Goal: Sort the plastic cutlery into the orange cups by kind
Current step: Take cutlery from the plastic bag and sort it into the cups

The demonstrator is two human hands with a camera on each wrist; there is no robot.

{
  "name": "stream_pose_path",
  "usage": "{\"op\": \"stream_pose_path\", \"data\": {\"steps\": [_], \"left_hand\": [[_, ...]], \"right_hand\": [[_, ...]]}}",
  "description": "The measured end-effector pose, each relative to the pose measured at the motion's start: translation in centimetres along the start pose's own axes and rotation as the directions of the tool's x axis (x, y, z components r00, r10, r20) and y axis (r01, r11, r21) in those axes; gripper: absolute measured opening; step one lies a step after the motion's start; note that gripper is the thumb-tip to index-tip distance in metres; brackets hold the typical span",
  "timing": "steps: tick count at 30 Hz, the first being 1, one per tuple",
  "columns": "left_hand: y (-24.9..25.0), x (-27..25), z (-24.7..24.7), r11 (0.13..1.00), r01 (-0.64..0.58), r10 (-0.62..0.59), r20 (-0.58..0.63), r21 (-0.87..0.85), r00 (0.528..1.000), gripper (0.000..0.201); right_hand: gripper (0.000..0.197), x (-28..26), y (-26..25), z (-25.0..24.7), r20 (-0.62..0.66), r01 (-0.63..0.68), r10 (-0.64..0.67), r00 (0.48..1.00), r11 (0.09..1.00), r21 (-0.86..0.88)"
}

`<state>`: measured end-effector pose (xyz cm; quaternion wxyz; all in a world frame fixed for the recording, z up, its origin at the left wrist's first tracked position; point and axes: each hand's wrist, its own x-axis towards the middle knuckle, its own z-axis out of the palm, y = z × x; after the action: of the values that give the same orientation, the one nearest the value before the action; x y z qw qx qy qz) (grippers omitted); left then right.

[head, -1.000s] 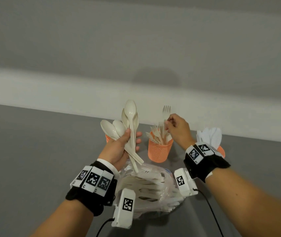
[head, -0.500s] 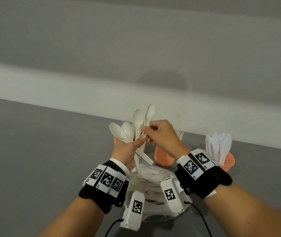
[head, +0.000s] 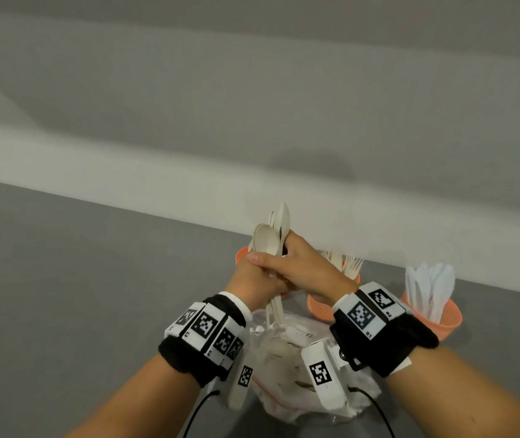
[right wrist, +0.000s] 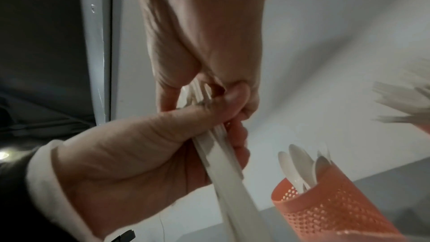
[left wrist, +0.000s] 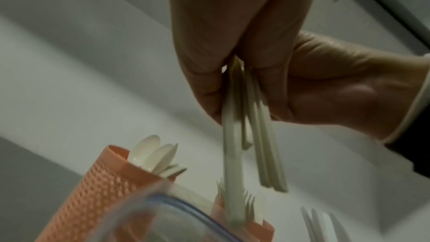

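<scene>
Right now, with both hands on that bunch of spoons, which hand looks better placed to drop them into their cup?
Probably the left hand: it grips the spoons by their handles, and the spoon cup sits just behind it. The right hand reaches across from the fork side.

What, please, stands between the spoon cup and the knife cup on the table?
The fork cup stands between the spoon cup and knife cup, partly hidden behind the right hand; the head view shows it.

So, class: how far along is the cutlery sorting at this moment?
Done: forks stand in the middle cup, knives in the right cup. In hand: the left hand and right hand grip a bundle of spoons. Left: the cutlery in the plastic bag.
</scene>
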<state>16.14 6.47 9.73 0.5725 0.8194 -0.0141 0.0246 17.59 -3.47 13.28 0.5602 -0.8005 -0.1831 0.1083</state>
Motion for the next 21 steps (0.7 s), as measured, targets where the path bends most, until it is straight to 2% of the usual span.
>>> {"op": "stream_pose_path", "data": {"steps": [1,3,7,9,12,14,16,18,21], "left_hand": [[0.0,0.4,-0.2,0.998,-0.036,0.036,0.005,0.050,0.999,0.029],[0.6,0.5,-1.0,0.989,-0.084,0.073,0.092,0.121,0.993,0.049],[2.4,1.6,-2.9,0.951,-0.194,0.144,0.210,0.239,0.967,0.074],[2.6,2.6,-3.8,0.949,-0.222,0.169,0.231,0.224,0.958,0.076],[1.9,4.4,-5.6,0.988,-0.141,0.127,0.185,0.066,0.975,0.077],[0.2,6.1,-6.8,0.998,-0.070,0.070,0.065,0.000,0.995,0.077],[-2.2,7.4,-7.4,0.996,-0.010,0.011,-0.009,0.083,1.000,0.080],[-4.7,8.3,-7.0,0.976,0.050,-0.055,0.016,0.210,0.998,0.095],[-7.1,9.2,-5.2,0.943,0.068,-0.107,0.101,0.327,0.989,0.126]], "right_hand": [[0.041,0.3,-0.1,0.2,-0.021,-0.012,0.013,1.000,0.999,0.052],[0.042,1.0,-0.3,0.7,-0.076,-0.021,0.033,0.997,0.987,0.157],[0.015,2.7,-1.7,0.6,-0.249,0.049,0.025,0.968,0.958,0.284],[0.011,3.5,-2.5,0.2,-0.296,0.104,-0.018,0.955,0.955,0.278],[0.016,5.0,-2.4,-0.4,-0.404,0.192,-0.056,0.913,0.932,0.306],[0.023,6.1,-1.3,-1.3,-0.536,0.257,-0.060,0.842,0.918,0.302],[0.026,7.1,0.3,-2.2,-0.663,0.281,-0.044,0.748,0.925,0.256],[0.024,7.8,1.6,-2.6,-0.723,0.281,-0.018,0.691,0.927,0.246],[0.022,9.0,2.7,-1.6,-0.708,0.296,-0.030,0.706,0.920,0.257]]}}
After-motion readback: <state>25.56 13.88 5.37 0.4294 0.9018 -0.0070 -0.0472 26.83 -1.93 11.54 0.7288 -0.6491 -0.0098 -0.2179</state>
